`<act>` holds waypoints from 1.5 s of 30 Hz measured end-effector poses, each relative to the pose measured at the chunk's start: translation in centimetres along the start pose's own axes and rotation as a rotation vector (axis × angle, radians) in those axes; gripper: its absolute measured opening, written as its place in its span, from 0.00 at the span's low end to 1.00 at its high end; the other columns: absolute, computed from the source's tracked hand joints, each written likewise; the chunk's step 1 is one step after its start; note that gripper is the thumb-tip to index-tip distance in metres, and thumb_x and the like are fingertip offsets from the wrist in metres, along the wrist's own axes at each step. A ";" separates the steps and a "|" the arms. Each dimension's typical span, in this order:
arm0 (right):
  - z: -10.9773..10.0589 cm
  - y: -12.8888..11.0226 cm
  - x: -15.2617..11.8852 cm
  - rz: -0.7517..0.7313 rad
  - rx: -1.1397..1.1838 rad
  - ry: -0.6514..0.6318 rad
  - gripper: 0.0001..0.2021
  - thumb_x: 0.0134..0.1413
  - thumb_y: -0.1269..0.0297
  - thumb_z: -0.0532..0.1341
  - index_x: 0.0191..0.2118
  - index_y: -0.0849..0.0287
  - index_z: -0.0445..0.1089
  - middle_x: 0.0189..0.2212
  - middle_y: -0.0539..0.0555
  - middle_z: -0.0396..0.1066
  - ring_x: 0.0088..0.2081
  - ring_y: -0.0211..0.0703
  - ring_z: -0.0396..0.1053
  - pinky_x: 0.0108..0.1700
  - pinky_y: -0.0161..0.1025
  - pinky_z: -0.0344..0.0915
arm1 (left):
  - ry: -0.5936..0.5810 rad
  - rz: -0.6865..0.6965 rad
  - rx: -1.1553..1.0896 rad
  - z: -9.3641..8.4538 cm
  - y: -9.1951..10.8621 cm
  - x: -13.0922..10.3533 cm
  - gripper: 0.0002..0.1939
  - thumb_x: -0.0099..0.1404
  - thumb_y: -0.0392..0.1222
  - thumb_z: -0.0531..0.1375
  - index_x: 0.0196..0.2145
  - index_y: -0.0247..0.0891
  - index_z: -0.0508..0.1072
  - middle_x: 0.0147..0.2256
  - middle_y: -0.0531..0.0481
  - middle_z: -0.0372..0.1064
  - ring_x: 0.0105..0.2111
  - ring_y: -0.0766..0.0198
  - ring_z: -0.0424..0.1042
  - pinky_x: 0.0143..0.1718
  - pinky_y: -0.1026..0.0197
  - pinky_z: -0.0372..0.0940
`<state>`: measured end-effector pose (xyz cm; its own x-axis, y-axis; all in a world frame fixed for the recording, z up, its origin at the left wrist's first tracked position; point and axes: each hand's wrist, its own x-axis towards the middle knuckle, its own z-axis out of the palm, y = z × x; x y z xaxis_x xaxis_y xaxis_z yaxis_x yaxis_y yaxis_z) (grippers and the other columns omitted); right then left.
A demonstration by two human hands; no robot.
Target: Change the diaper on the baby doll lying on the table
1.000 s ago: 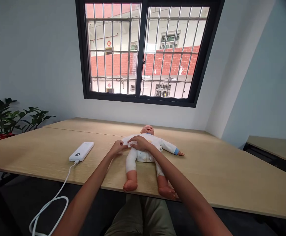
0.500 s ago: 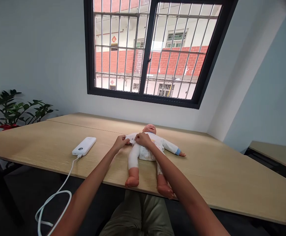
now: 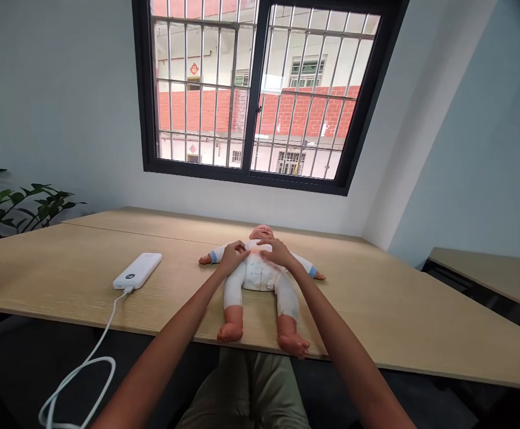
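A baby doll (image 3: 260, 281) lies on its back on the wooden table, feet towards me. It wears a white outfit with blue cuffs, and its arms are spread to the sides. Over the chest on the left is my left hand (image 3: 234, 257), fingers bent and slightly apart at the cloth. My right hand (image 3: 278, 252) hovers at the other side of the chest, its thumb and fingers parted. No cloth shows pinched in either hand. Whether the fingertips touch the outfit is hard to tell.
A white power bank (image 3: 138, 271) lies to the left, with a white cable (image 3: 110, 322) hanging over the front edge of the table (image 3: 376, 298). Beyond the table are a barred window (image 3: 246, 173) and a leafy plant (image 3: 40, 205). Another table (image 3: 488, 268) stands at the right.
My left hand has let go of the doll's sleeve and moved right onto its chest. My right hand has shifted to the right side of the chest. The view has turned slightly right.
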<state>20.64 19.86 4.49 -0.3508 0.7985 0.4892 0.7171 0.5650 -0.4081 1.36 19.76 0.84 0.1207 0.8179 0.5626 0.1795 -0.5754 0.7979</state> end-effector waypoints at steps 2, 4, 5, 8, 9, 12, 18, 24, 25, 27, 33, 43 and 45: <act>0.0 0.5 -1.2 0.045 0.033 -0.090 0.16 0.51 0.63 0.63 0.47 0.54 0.75 0.52 0.58 0.70 0.57 0.55 0.63 0.58 0.53 0.60 | -0.012 0.044 0.052 0.2 0.3 -0.1 0.08 0.53 0.44 0.61 0.25 0.38 0.66 0.25 0.53 0.66 0.29 0.64 0.66 0.34 0.62 0.63; 0.5 0.4 -2.0 0.058 0.041 -0.147 0.18 0.53 0.62 0.62 0.51 0.54 0.73 0.55 0.58 0.68 0.58 0.54 0.62 0.59 0.51 0.58 | -0.010 0.067 0.072 0.2 0.6 0.0 0.08 0.55 0.45 0.60 0.26 0.38 0.67 0.27 0.52 0.68 0.31 0.63 0.67 0.36 0.62 0.63; 0.8 0.2 -2.2 0.065 0.029 -0.160 0.20 0.53 0.61 0.62 0.53 0.53 0.72 0.56 0.57 0.67 0.59 0.55 0.61 0.61 0.51 0.56 | -0.005 0.072 0.072 0.3 0.6 0.1 0.08 0.56 0.45 0.59 0.27 0.38 0.67 0.29 0.52 0.69 0.32 0.63 0.67 0.36 0.62 0.64; 1.5 -0.3 -2.4 0.146 -0.036 -0.181 0.21 0.54 0.59 0.61 0.55 0.49 0.70 0.61 0.55 0.60 0.64 0.61 0.52 0.63 0.58 0.49 | -0.041 0.090 0.071 0.4 0.5 0.1 0.08 0.57 0.46 0.59 0.28 0.37 0.69 0.30 0.50 0.71 0.33 0.62 0.68 0.38 0.61 0.64; 1.6 -0.4 -2.4 0.175 -0.050 -0.192 0.21 0.55 0.58 0.61 0.55 0.48 0.70 0.63 0.55 0.58 0.65 0.63 0.49 0.63 0.60 0.48 | -0.067 0.100 0.075 0.5 0.3 0.0 0.09 0.57 0.46 0.60 0.28 0.37 0.70 0.30 0.49 0.71 0.33 0.62 0.68 0.38 0.60 0.64; 1.9 -0.4 -2.4 0.181 -0.064 -0.206 0.18 0.56 0.57 0.60 0.53 0.47 0.72 0.63 0.54 0.56 0.66 0.64 0.46 0.63 0.61 0.47 | -0.146 0.133 0.076 0.6 -0.3 -0.4 0.09 0.56 0.46 0.61 0.27 0.37 0.72 0.31 0.48 0.72 0.35 0.60 0.69 0.41 0.58 0.64; 2.5 0.0 -3.3 0.113 0.043 -0.033 0.21 0.53 0.57 0.62 0.53 0.51 0.71 0.58 0.55 0.64 0.62 0.54 0.55 0.62 0.54 0.52 | -0.213 0.159 0.122 0.3 -0.8 -0.7 0.09 0.56 0.46 0.62 0.27 0.37 0.74 0.32 0.48 0.72 0.35 0.59 0.70 0.42 0.57 0.64; 2.4 0.4 -3.6 0.023 0.122 0.087 0.12 0.50 0.66 0.63 0.42 0.53 0.76 0.51 0.56 0.70 0.55 0.47 0.64 0.60 0.48 0.57 | -0.217 0.175 0.130 0.0 -1.3 -0.6 0.10 0.59 0.46 0.61 0.30 0.38 0.77 0.39 0.44 0.72 0.44 0.56 0.70 0.50 0.54 0.63; 2.4 0.4 -3.6 0.029 0.107 0.078 0.11 0.50 0.68 0.62 0.40 0.54 0.78 0.50 0.57 0.70 0.55 0.48 0.65 0.60 0.47 0.57 | -0.215 0.161 0.138 -0.1 -1.5 -0.6 0.10 0.59 0.46 0.61 0.31 0.38 0.78 0.41 0.43 0.72 0.46 0.56 0.69 0.52 0.54 0.62; 2.3 0.3 -3.4 0.038 0.078 0.080 0.12 0.51 0.70 0.60 0.39 0.54 0.79 0.50 0.57 0.71 0.55 0.48 0.65 0.60 0.47 0.56 | -0.210 0.124 0.132 -0.1 -1.8 -0.6 0.10 0.58 0.46 0.61 0.32 0.38 0.78 0.43 0.43 0.72 0.48 0.56 0.69 0.54 0.53 0.62; 2.0 -0.2 -3.7 0.060 0.048 0.148 0.13 0.51 0.72 0.57 0.30 0.52 0.79 0.42 0.53 0.75 0.57 0.50 0.62 0.63 0.52 0.49 | -0.201 0.072 0.005 -0.2 -2.1 -0.7 0.12 0.59 0.46 0.61 0.36 0.37 0.76 0.41 0.43 0.73 0.45 0.57 0.71 0.49 0.55 0.66; 1.5 1.0 -3.7 0.277 0.322 0.615 0.13 0.50 0.64 0.53 0.29 0.56 0.76 0.40 0.56 0.73 0.50 0.50 0.63 0.56 0.46 0.55 | -0.347 0.058 0.202 -0.6 -1.6 -0.8 0.18 0.66 0.47 0.53 0.46 0.41 0.78 0.57 0.45 0.62 0.62 0.54 0.54 0.64 0.51 0.51; 1.5 1.5 -3.6 0.347 0.390 0.670 0.14 0.49 0.62 0.52 0.29 0.57 0.75 0.37 0.56 0.74 0.47 0.50 0.66 0.52 0.44 0.58 | -0.403 0.064 0.216 -0.6 -1.4 -1.0 0.19 0.67 0.49 0.52 0.48 0.43 0.77 0.60 0.47 0.59 0.65 0.54 0.48 0.66 0.51 0.45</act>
<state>22.08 18.11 0.95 0.3693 0.7179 0.5902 0.4159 0.4403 -0.7957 0.39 19.75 -0.65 0.5003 0.7417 0.4467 0.3534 -0.6459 0.6767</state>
